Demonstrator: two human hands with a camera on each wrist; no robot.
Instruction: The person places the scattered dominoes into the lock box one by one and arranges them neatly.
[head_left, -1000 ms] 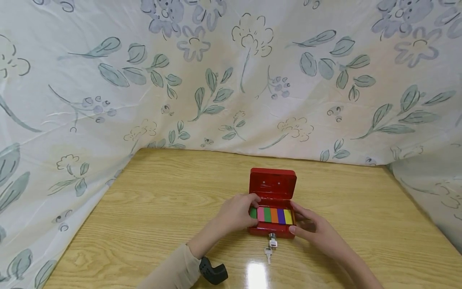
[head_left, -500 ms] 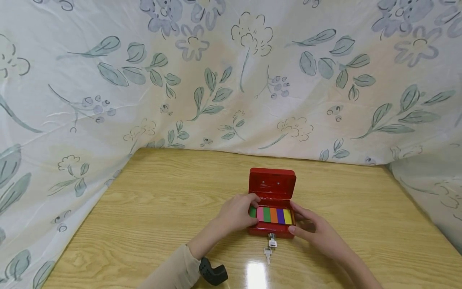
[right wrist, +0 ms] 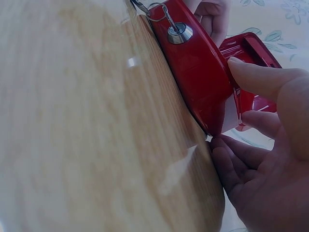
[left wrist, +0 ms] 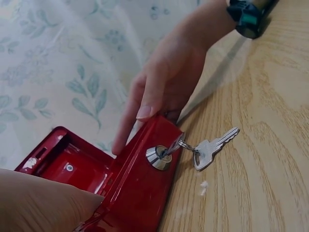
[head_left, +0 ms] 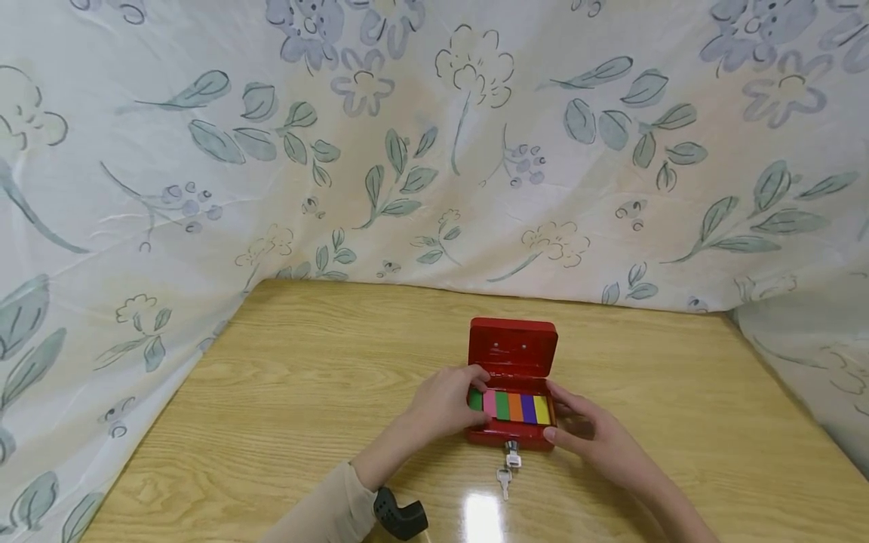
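Note:
A small red cash box (head_left: 511, 435) stands on the table with its lid (head_left: 512, 347) raised. Inside lies a row of coloured blocks (head_left: 516, 407): green, pink, green, orange, purple and yellow. My left hand (head_left: 441, 400) reaches over the box's left end, thumb at the front and fingers at the back of the end green block (head_left: 476, 400), which it partly covers. With my right hand (head_left: 597, 437) I hold the box's right end, thumb at the front corner. In the left wrist view, a key ring hangs from the lock (left wrist: 157, 157) with a spare key (left wrist: 207, 152).
The wood-grain table (head_left: 326, 332) extends around the box. Floral cloth (head_left: 407, 151) hangs behind it and at both sides. A black curved device (head_left: 400, 516) sits by my left wrist, and a glare spot shows near the table's front.

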